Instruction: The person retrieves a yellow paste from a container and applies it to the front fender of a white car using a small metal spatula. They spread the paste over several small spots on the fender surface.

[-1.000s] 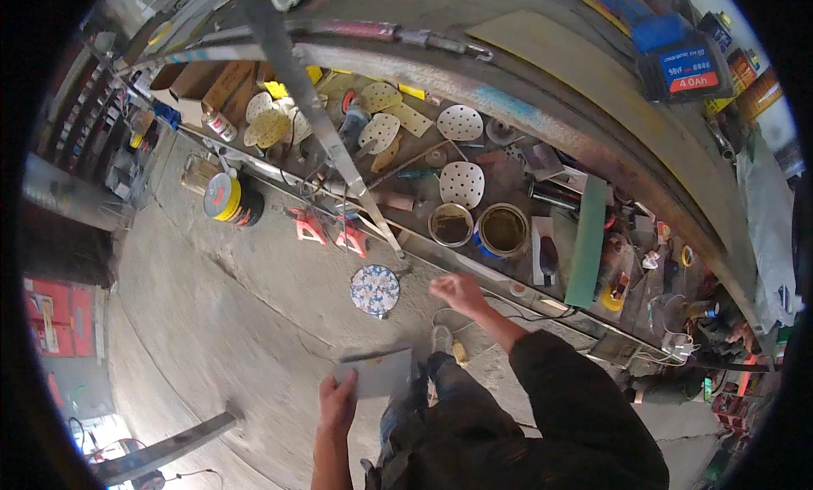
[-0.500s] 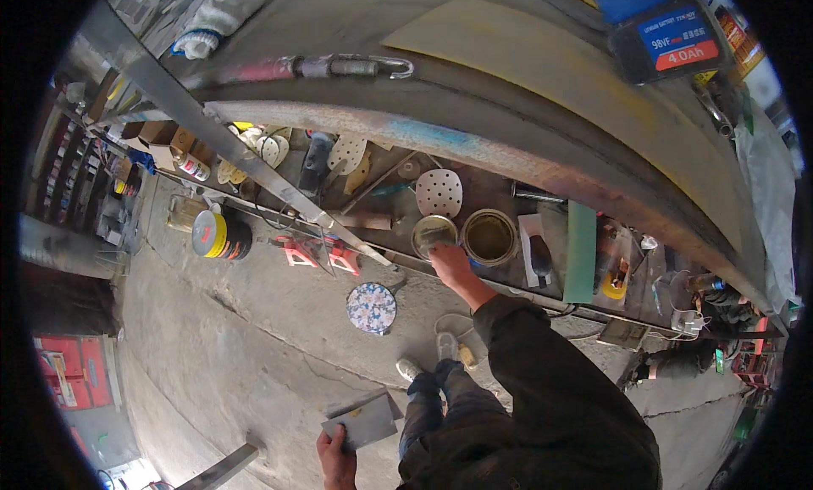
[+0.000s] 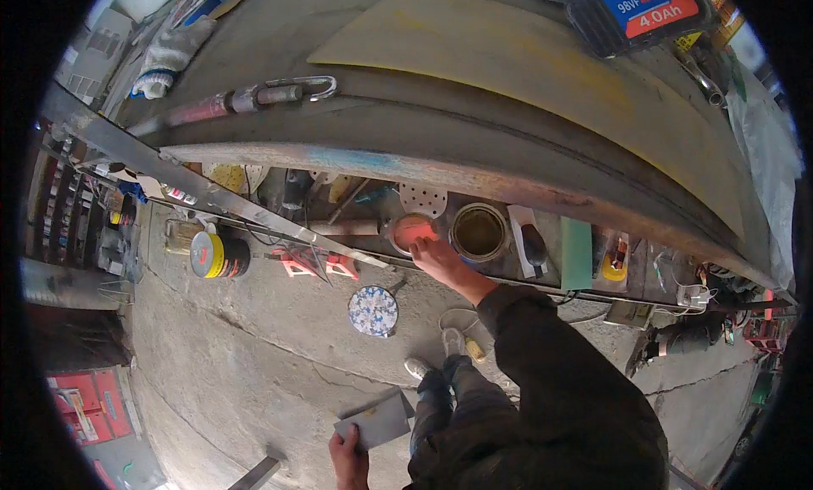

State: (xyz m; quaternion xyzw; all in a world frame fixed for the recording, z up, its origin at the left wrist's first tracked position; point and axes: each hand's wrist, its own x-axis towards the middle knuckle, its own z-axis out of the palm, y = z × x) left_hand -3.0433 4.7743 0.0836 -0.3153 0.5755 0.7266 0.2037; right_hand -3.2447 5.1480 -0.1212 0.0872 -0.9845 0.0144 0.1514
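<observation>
My left hand grips a flat grey metal plate low in the picture, thumb on top. A second, darker sheet shows behind its edge. My right hand reaches to the low shelf, its fingers drawn together at the rim of a round tin. The tin's face is orange-red. Whether the fingers pinch the rim or something small is hidden. Right beside it stands an open tin, dark inside. Behind the two lies a perforated sanding disc.
A rusty beam edge of the bench overhangs the shelf. A slanting metal bar crosses on the left. On the floor are a round patterned stool, red stands and a black-yellow bucket. A green block lies right of the tins.
The view has shifted. The tin under my right hand looked grey-brown and now shows orange-red. My right hand stays at its rim; my left still holds the plate.
</observation>
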